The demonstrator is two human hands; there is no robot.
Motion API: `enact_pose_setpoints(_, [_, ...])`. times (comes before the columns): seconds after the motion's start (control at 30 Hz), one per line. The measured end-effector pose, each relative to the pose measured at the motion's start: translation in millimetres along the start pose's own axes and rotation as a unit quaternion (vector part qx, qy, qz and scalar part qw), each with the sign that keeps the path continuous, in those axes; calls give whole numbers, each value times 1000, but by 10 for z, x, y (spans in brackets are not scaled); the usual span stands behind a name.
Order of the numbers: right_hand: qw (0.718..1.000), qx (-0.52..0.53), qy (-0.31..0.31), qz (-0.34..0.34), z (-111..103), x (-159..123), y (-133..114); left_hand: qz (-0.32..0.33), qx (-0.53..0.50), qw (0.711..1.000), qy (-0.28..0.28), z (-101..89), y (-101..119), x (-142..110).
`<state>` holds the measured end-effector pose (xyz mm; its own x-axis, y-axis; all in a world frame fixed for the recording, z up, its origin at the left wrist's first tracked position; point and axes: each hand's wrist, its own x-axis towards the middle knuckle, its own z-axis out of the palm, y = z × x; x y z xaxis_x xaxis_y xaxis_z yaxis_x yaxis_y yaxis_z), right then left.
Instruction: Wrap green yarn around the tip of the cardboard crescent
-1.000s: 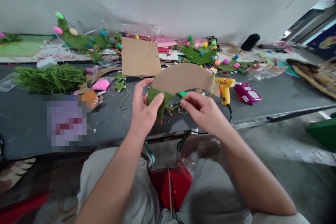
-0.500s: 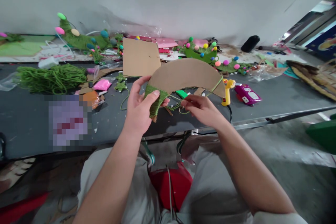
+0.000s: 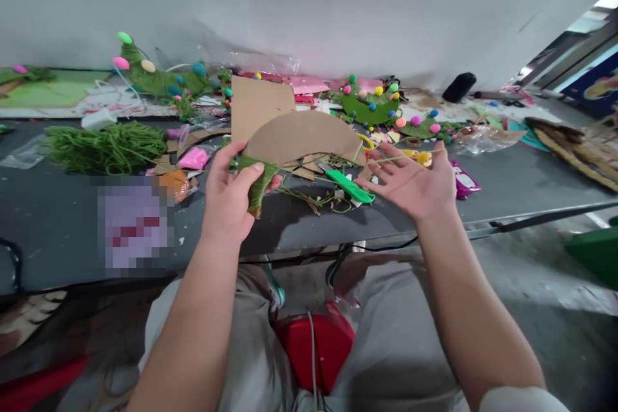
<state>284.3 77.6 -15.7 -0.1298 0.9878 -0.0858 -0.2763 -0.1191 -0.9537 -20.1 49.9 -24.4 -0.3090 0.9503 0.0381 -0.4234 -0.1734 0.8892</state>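
Observation:
My left hand [image 3: 234, 187] grips the left end of a curved cardboard arch [image 3: 304, 132], thumb on top, fingers behind. Green yarn [image 3: 263, 183] is wrapped closely around that end; the rest of the arch is bare brown. From the wrapping a green strand stretches right to my right hand [image 3: 410, 180], which is open, palm up, fingers spread, with the strand lying across it. Loose yarn also hangs below the arch over the table. A green comb-like strip [image 3: 350, 187] lies just left of my right fingers.
On the grey table [image 3: 284, 232] are a green yarn heap [image 3: 103, 147], a cardboard sheet [image 3: 261, 106], a pink packet [image 3: 194, 158], a purple packet [image 3: 466, 180] and a yellow glue gun [image 3: 422, 158]. Green crescents with coloured pompoms [image 3: 369, 106] stand along the wall.
My right hand has moved right and opened from a pinch on the yarn, drawing the strand out. My left hand and the arch have shifted left, uncovering the green strip.

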Motion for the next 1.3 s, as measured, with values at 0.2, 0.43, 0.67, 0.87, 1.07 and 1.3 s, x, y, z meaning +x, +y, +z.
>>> enact_pose_setpoints(0.2, [997,63,47,4,97,72,-1,14,43,999,20,-59,-11,12])
enact_pose_setpoints(0.43, [999,31,6,41,79,12,-62,85,56,992,74,-82,-51,42])
enact_pose_setpoints(0.67, [995,37,49,-84,239,23,51,99,59,991,62,-54,-69,26])
enact_pose_setpoints(0.87, [976,-177,-96,-78,650,-93,343,73,36,996,-27,58,-70,-92])
enact_pose_setpoints(1.07, [977,-153,-93,-117,993,-179,461,37,16,995,-92,177,-141,-205])
enact_pose_setpoints(1.3, [972,-201,-52,-109,975,-183,436,28,17,993,-113,181,-187,-231])
